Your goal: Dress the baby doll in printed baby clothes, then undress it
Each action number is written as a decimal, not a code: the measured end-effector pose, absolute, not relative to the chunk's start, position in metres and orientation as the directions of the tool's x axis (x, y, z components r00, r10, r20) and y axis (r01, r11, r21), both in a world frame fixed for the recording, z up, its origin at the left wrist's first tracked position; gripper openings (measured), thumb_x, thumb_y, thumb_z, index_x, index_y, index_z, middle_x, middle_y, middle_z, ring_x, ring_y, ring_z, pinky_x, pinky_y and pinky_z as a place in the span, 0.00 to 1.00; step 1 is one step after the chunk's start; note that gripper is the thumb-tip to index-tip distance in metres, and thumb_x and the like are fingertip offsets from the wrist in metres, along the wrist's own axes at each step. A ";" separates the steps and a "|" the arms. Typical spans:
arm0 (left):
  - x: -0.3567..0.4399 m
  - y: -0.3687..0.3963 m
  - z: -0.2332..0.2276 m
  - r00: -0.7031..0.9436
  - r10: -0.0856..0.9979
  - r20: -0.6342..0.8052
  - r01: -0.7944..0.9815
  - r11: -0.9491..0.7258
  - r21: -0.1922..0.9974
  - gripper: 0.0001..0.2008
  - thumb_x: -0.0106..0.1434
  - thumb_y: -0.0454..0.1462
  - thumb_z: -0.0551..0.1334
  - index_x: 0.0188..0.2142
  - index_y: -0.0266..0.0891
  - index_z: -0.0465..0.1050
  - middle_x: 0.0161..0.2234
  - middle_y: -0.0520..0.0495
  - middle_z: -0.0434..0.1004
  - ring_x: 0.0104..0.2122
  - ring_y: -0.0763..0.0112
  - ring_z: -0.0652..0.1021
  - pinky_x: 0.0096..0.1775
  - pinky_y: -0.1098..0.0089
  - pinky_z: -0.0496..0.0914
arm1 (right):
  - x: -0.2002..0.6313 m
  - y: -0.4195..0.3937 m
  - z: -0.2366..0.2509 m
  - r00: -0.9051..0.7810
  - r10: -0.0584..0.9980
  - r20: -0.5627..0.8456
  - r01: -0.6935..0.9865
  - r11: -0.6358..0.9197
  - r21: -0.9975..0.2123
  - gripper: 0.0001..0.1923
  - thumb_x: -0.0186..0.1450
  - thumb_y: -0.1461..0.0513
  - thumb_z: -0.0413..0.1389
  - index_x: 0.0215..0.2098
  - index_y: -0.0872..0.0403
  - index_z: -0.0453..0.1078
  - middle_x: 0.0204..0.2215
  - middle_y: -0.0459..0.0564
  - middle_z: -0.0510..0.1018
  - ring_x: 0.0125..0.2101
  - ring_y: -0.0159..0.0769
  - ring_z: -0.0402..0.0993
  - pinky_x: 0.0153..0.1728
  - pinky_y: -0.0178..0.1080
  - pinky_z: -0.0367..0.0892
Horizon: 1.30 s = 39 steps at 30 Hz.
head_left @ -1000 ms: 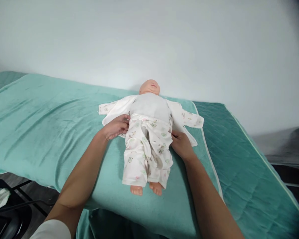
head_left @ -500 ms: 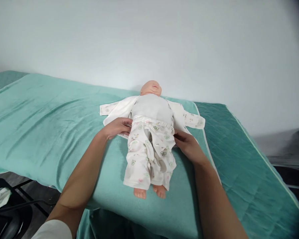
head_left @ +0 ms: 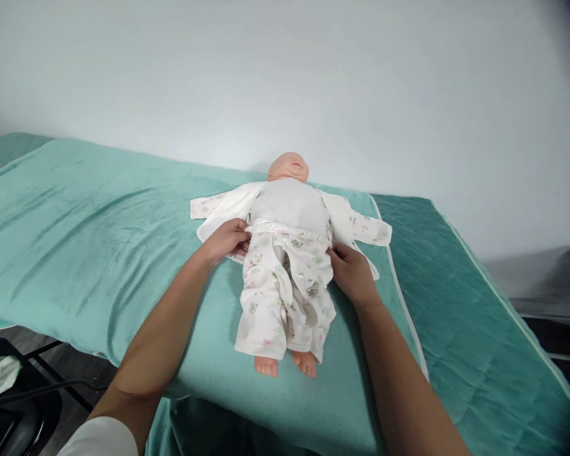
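Here, nearest to us, our two forearms run up from the lower edge toward the baby doll, which lies on its back on the teal towel covering the table.

The doll's bare feet point toward 6 o'clock and its head toward 12 o'clock.

Our left hand is at the doll's 9 o'clock, fingers closed on the waistband edge of the printed trousers.

Our right hand is at the doll's 3 o'clock, fingers curled against the trouser hip. We cannot tell whether it pinches the cloth or only presses on it.

Above the waistband, the grey torso is bare. The open white jacket lies spread under the doll, sleeves out toward 9 and 3 o'clock.

Risks, as we judge them:
- An uneven pull from the two hands can twist the waistband or leave it skewed across the belly.
- The left fingers can trap the jacket panel beneath them and drag it along with the trousers.
- A strong pull can slide the doll along the towel and bunch the jacket under its back.

Beyond the head at 12 o'clock stands a plain white wall.
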<state>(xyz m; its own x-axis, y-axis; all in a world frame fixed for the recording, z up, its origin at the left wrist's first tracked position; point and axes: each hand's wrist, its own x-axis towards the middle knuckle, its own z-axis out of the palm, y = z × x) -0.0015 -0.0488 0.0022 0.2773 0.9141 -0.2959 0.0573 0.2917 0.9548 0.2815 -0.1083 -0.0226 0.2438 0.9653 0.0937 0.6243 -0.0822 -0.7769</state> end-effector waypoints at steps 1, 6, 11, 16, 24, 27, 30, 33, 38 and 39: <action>0.001 -0.048 0.001 0.236 0.928 -0.289 0.037 0.288 0.957 0.08 0.53 0.32 0.63 0.30 0.40 0.63 0.24 0.53 0.70 0.23 0.76 0.72 0.26 0.75 0.68 | 0.280 -0.108 -0.023 0.267 0.957 0.113 0.633 -0.086 -0.769 0.18 0.61 0.49 0.54 0.21 0.52 0.66 0.17 0.43 0.65 0.24 0.35 0.60 0.26 0.38 0.55; 0.013 -0.046 -0.008 0.176 0.961 -0.213 -0.069 0.228 0.971 0.09 0.53 0.29 0.60 0.31 0.41 0.61 0.22 0.57 0.63 0.20 0.79 0.67 0.23 0.77 0.60 | 0.272 -0.105 -0.028 0.294 0.933 0.207 0.624 -0.023 -0.781 0.12 0.59 0.53 0.55 0.34 0.52 0.73 0.27 0.48 0.77 0.30 0.40 0.68 0.32 0.40 0.61; 0.019 -0.048 -0.006 0.175 0.935 -0.309 -0.092 0.328 0.940 0.16 0.53 0.27 0.60 0.41 0.41 0.68 0.23 0.57 0.68 0.21 0.77 0.69 0.25 0.76 0.65 | 0.268 -0.100 -0.029 0.246 0.957 0.154 0.501 0.010 -0.866 0.14 0.57 0.55 0.58 0.39 0.52 0.72 0.30 0.48 0.79 0.34 0.41 0.72 0.35 0.40 0.66; 0.025 -0.050 -0.004 0.347 0.883 -0.316 -0.180 0.393 0.902 0.16 0.53 0.30 0.67 0.43 0.37 0.74 0.32 0.48 0.80 0.32 0.69 0.80 0.39 0.69 0.75 | 0.265 -0.097 -0.029 0.199 0.973 0.118 0.315 0.051 -0.948 0.14 0.56 0.54 0.63 0.37 0.51 0.72 0.31 0.46 0.79 0.33 0.38 0.72 0.36 0.39 0.67; 0.032 -0.050 -0.009 0.318 0.924 -0.213 -0.291 0.309 0.905 0.16 0.51 0.33 0.72 0.41 0.35 0.78 0.33 0.46 0.83 0.36 0.64 0.82 0.46 0.63 0.76 | 0.262 -0.097 -0.030 0.161 0.982 0.096 0.067 0.086 -0.994 0.10 0.56 0.57 0.66 0.35 0.50 0.75 0.30 0.44 0.80 0.30 0.37 0.72 0.30 0.38 0.66; 0.032 -0.050 -0.008 0.322 0.927 -0.193 -0.305 0.294 0.906 0.15 0.51 0.33 0.71 0.40 0.36 0.78 0.33 0.46 0.82 0.36 0.65 0.81 0.44 0.64 0.76 | 0.264 -0.095 -0.031 0.115 0.992 0.055 -0.077 0.064 -0.995 0.10 0.56 0.58 0.66 0.36 0.50 0.76 0.32 0.45 0.81 0.31 0.39 0.74 0.30 0.39 0.68; 0.028 -0.049 -0.009 0.321 0.931 -0.177 -0.245 0.261 0.934 0.13 0.52 0.32 0.68 0.39 0.36 0.78 0.33 0.47 0.82 0.35 0.66 0.80 0.41 0.66 0.74 | 0.266 -0.094 -0.033 0.093 0.995 0.029 -0.148 0.042 -0.988 0.12 0.55 0.58 0.67 0.37 0.49 0.76 0.34 0.46 0.82 0.32 0.40 0.76 0.33 0.41 0.70; 0.019 -0.047 -0.011 0.278 0.955 -0.104 -0.030 0.116 0.993 0.11 0.52 0.31 0.64 0.37 0.36 0.78 0.33 0.48 0.81 0.33 0.68 0.77 0.37 0.69 0.71 | 0.267 -0.094 -0.036 0.116 0.991 0.065 -0.080 0.074 -0.994 0.13 0.55 0.58 0.66 0.39 0.49 0.76 0.35 0.46 0.82 0.34 0.40 0.76 0.37 0.42 0.70; 0.005 -0.047 -0.006 0.176 0.981 0.079 0.168 -0.109 0.980 0.13 0.51 0.29 0.62 0.38 0.36 0.75 0.35 0.49 0.78 0.34 0.71 0.75 0.38 0.70 0.69 | 0.265 -0.099 -0.037 0.249 0.954 0.166 0.152 0.131 -0.980 0.13 0.56 0.58 0.66 0.39 0.50 0.75 0.34 0.46 0.80 0.37 0.38 0.75 0.41 0.42 0.69; 0.003 -0.048 -0.003 0.151 0.981 0.122 0.145 -0.145 0.979 0.14 0.51 0.29 0.62 0.39 0.37 0.74 0.36 0.49 0.78 0.36 0.71 0.75 0.40 0.70 0.69 | 0.264 -0.101 -0.035 0.300 0.934 0.192 0.170 0.146 -0.975 0.13 0.57 0.58 0.65 0.39 0.50 0.74 0.35 0.46 0.80 0.37 0.38 0.75 0.42 0.42 0.69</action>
<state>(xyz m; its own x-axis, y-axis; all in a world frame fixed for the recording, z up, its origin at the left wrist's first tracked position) 0.0034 -0.0480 -0.0033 0.1510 0.9809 0.1224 0.1455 -0.1445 0.9787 0.2639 -0.1010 -0.0354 0.3002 0.9344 0.1919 0.1699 0.1456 -0.9746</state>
